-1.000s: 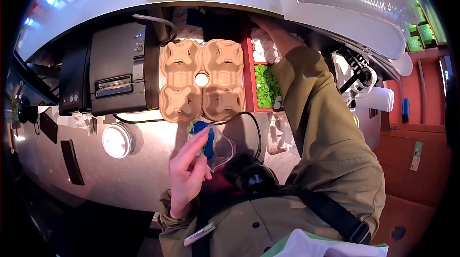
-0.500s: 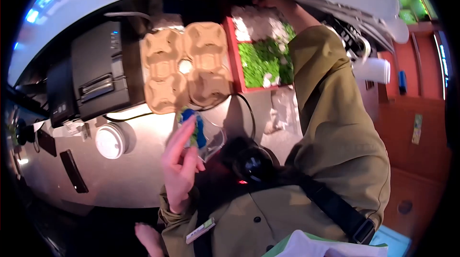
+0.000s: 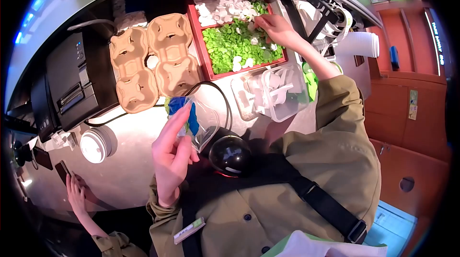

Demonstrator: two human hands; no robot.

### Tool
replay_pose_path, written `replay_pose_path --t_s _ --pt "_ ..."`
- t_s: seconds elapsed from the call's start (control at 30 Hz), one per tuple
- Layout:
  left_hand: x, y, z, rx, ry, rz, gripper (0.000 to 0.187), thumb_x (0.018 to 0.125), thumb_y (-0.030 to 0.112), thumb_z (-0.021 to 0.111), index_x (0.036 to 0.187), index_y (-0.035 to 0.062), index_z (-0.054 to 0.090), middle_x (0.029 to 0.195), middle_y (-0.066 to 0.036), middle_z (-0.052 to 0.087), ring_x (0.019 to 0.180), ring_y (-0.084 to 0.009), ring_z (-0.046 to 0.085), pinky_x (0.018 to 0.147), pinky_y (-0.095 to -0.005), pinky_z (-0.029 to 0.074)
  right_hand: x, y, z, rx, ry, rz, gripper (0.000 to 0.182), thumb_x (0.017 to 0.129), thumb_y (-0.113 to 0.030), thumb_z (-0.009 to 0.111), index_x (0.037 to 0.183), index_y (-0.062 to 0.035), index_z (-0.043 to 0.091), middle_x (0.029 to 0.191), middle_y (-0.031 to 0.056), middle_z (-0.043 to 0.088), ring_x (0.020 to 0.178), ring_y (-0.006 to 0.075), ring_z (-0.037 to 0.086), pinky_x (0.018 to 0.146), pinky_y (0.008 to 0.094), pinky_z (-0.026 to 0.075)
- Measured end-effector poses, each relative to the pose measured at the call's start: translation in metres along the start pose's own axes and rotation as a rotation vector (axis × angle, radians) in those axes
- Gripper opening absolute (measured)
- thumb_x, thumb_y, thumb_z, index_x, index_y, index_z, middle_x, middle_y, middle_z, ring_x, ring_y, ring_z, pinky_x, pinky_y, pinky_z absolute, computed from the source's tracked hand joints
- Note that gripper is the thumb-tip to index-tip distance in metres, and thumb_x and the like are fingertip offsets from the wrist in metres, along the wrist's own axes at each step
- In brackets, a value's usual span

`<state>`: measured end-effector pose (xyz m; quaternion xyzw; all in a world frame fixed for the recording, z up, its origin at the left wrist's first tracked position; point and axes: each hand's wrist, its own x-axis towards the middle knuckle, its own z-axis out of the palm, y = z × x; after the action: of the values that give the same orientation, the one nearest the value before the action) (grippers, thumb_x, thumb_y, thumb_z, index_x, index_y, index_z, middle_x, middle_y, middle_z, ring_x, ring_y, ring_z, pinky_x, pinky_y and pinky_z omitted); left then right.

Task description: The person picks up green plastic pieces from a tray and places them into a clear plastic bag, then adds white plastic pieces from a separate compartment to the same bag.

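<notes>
My left hand (image 3: 170,161) is closed on a clear plastic bag (image 3: 207,125) with blue and green things in or on it, in front of the cardboard cup carriers. My right hand (image 3: 280,31) reaches into a red box (image 3: 205,60), fingers drawn together near the border of small green pieces (image 3: 235,46) and small white pieces (image 3: 225,5). What sits between those fingertips is too small to make out. Below the box stands a clear plastic container (image 3: 287,103) of white plastic pieces.
Brown cup carriers (image 3: 136,72) lie beside a black printer (image 3: 76,84). A white-lidded cup (image 3: 93,146) stands on the metal counter (image 3: 129,171). Another person's hand (image 3: 75,194) touches a dark phone-like object (image 3: 62,171). Stacked white cups (image 3: 362,45) lie at right.
My right hand has come from the box's far edge to the border of green and white pieces. The view has shifted, uncovering the clear container. Another person's hand now touches the dark object.
</notes>
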<state>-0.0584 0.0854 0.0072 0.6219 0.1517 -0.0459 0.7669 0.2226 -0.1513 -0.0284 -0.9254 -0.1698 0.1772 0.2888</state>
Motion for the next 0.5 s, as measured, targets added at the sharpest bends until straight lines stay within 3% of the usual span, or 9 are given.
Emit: replay_pose_path --t_s 0.07,0.17,0.3,0.33,0.5 --pt "0.002 0.002 0.005 0.027 -0.004 -0.013 0.048 0.078 -0.010 0.038 0.123 0.0009 0.048 0.128 -0.012 0.045 0.053 -0.0055 0.049 0.047 -0.0175 0.041 -0.005 0.009 -0.004 0.089 0.006 0.022 0.024 0.087 -0.020 0.049 0.093 0.0010 0.059 0.076 0.0158 0.061 0.070 0.0281 0.061 0.066 0.0356 0.046" --pt "0.004 0.002 0.010 0.028 -0.005 -0.017 0.049 0.077 -0.011 0.038 0.123 0.0011 0.048 0.128 -0.012 0.046 0.052 -0.0055 0.049 0.047 -0.0170 0.041 -0.010 0.024 -0.010 -0.106 0.041 -0.141 0.022 0.089 -0.016 0.049 0.100 0.0015 0.057 0.083 0.0064 0.061 0.071 0.0128 0.057 0.062 0.0251 0.050" --pt "0.007 0.002 0.016 0.033 -0.011 -0.045 0.051 0.075 -0.011 0.037 0.123 0.0011 0.048 0.128 -0.012 0.046 0.052 -0.0056 0.050 0.046 -0.0169 0.041 -0.015 0.026 -0.014 -0.196 0.123 -0.238 0.015 0.083 -0.008 0.054 0.094 0.0006 0.059 0.087 0.0108 0.062 0.075 0.0192 0.061 0.067 0.0285 0.048" --pt "0.008 0.002 0.018 0.035 -0.013 -0.049 0.051 0.075 -0.011 0.037 0.123 0.0010 0.048 0.127 -0.012 0.046 0.051 -0.0057 0.050 0.046 -0.0170 0.041 -0.018 0.018 -0.015 -0.218 0.161 -0.223 0.012 0.080 -0.006 0.056 0.090 0.0001 0.060 0.086 0.0119 0.061 0.077 0.0252 0.061 0.069 0.0310 0.047" --pt "0.012 0.003 0.023 0.061 -0.021 -0.066 0.052 0.073 -0.011 0.037 0.122 0.0006 0.049 0.126 -0.012 0.048 0.050 -0.0056 0.051 0.045 -0.0171 0.040 -0.019 0.024 -0.014 -0.279 0.139 -0.446 0.015 0.076 -0.005 0.056 0.090 -0.0014 0.059 0.081 0.0118 0.058 0.076 0.0291 0.058 0.069 0.0344 0.047"
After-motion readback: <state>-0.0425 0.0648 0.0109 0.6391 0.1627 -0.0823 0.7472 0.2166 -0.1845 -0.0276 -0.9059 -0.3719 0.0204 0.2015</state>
